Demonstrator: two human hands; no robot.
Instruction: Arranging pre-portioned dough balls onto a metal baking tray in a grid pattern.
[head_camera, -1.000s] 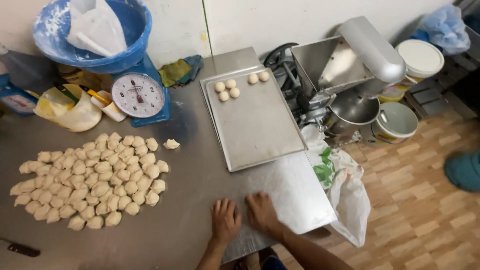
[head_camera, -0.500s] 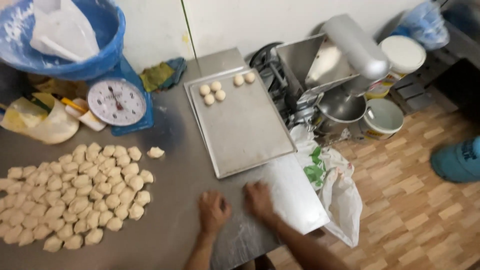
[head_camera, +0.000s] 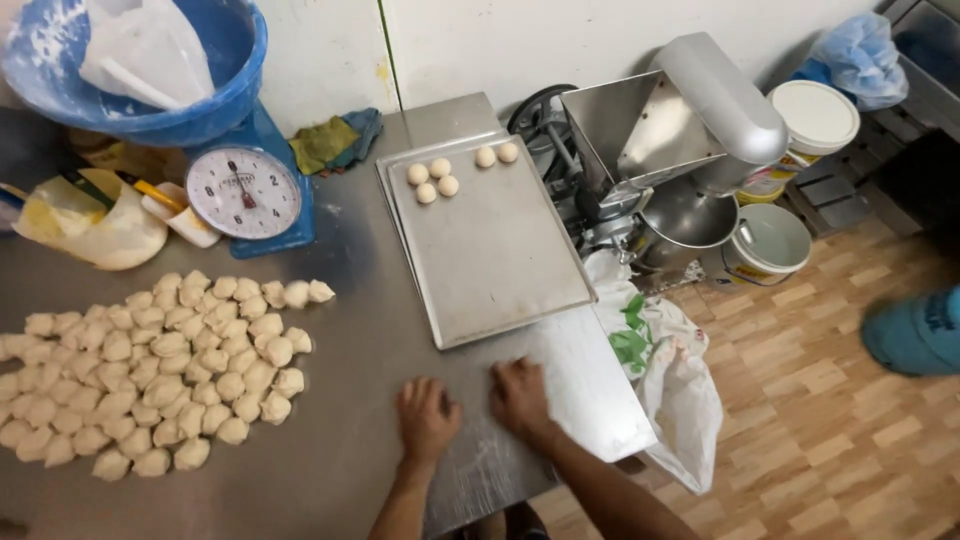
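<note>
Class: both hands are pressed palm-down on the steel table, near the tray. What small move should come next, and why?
Probably lift the right hand to the tray: both hands, left hand too, seem cupped over something hidden, likely dough, and five rolled balls already sit there.

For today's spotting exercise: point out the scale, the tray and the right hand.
scale (head_camera: 243, 192), head view, middle of its round dial
tray (head_camera: 495, 250), head view, bare metal at its centre
right hand (head_camera: 518, 392), head view, back of the hand

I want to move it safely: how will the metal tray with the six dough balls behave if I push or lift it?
The tray looks stiff and thin, so probably light. On the smooth steel table it likely slides easily. The round dough balls may roll if it tilts.
</note>
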